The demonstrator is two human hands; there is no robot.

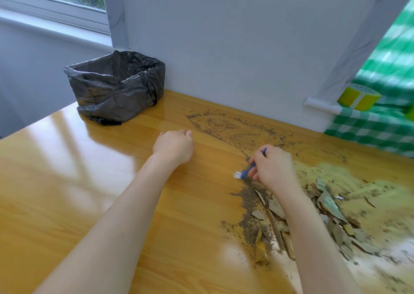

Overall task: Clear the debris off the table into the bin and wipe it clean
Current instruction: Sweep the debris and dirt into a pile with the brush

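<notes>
Dry leaves and dirt (313,215) lie piled on the right part of the wooden table (78,193), with a thin dusty smear (226,128) further back near the wall. My right hand (273,168) grips a small blue-handled brush (247,169) with white bristles at the pile's far left edge. My left hand (173,147) rests on the bare wood to the left, fingers curled, holding nothing. A bin lined with a black bag (116,85) stands at the table's back left, against the wall.
A white wall runs along the table's far edge. To the right is a green checked cloth (376,128) with a yellow tape roll (358,96) on it. A window (56,0) is at the upper left.
</notes>
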